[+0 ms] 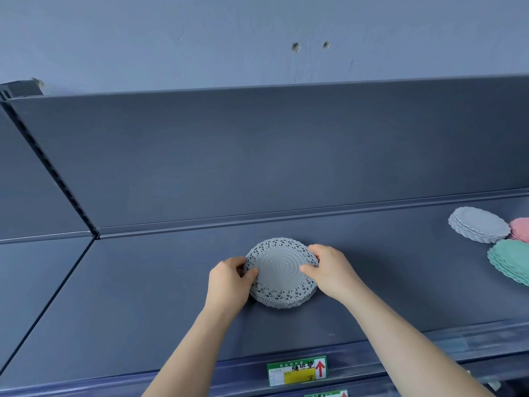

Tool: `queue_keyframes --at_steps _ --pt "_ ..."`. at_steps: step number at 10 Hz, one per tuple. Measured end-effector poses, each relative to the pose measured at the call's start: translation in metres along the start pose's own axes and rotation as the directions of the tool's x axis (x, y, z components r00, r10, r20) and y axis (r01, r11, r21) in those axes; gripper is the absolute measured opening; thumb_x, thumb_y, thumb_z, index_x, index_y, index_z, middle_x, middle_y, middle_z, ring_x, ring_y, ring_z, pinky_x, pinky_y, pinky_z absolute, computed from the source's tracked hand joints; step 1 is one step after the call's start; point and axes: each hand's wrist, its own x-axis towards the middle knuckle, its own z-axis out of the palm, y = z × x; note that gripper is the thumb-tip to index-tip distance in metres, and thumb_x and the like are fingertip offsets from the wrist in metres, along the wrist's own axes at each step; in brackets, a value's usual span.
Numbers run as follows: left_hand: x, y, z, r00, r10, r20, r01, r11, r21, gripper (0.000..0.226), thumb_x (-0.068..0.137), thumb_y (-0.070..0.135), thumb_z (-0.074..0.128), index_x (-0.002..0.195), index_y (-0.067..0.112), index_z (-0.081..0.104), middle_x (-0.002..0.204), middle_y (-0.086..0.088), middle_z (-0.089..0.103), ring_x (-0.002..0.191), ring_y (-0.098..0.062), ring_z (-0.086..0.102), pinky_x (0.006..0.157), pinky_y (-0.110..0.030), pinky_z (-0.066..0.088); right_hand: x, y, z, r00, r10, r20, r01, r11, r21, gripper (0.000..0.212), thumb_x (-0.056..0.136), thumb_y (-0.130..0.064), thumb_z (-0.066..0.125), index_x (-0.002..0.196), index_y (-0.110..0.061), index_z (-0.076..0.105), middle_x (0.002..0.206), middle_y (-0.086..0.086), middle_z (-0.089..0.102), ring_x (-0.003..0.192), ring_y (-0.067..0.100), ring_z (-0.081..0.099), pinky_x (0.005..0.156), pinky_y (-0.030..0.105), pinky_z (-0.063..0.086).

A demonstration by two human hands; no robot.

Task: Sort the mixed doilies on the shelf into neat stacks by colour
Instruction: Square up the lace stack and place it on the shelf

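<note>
A stack of grey lace-edged doilies [282,275] lies on the dark shelf [143,296], near its middle. My left hand [229,280] grips the stack's left edge, thumb on top and fingers curled round the rim. My right hand [329,270] holds the right edge, thumb pressing on the top doily. At the far right sit three other stacks: a grey scalloped stack [478,224], a pink stack [521,229] partly cut off by the frame, and a teal stack [511,260].
The shelf's back panel [257,156] rises behind the doilies, with a slotted upright [48,170] at the left. A green and yellow price label [297,370] sits on the shelf's front rail. Bare shelf surface lies left of the grey stack and between it and the right stacks.
</note>
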Motion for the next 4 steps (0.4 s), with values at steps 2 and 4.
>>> queue_keyframes --at_steps 2,4 --pt "-0.002 -0.003 0.002 1.0 0.007 -0.019 -0.007 1.0 -0.007 0.017 0.086 0.027 0.064 0.1 0.021 0.07 0.09 0.001 0.069 0.086 -0.016 0.063 0.068 -0.02 0.044 -0.008 -0.001 0.002 1.0 -0.019 -0.016 0.02 1.0 0.006 0.041 0.095 -0.024 0.052 0.131 -0.006 0.048 0.134 0.009 0.047 0.119 0.024 0.048 0.09 0.027 0.036" --pt "-0.006 -0.008 -0.004 1.0 -0.031 0.007 0.031 0.999 -0.016 0.015 0.089 0.033 0.059 0.098 0.021 0.062 0.095 0.002 0.062 0.1 -0.023 0.06 0.082 -0.027 0.043 -0.02 0.009 -0.004 0.999 0.002 -0.052 0.003 0.995 0.101 0.047 0.092 -0.032 0.056 0.13 -0.005 0.049 0.131 0.009 0.049 0.119 0.023 0.048 0.098 0.029 0.037"
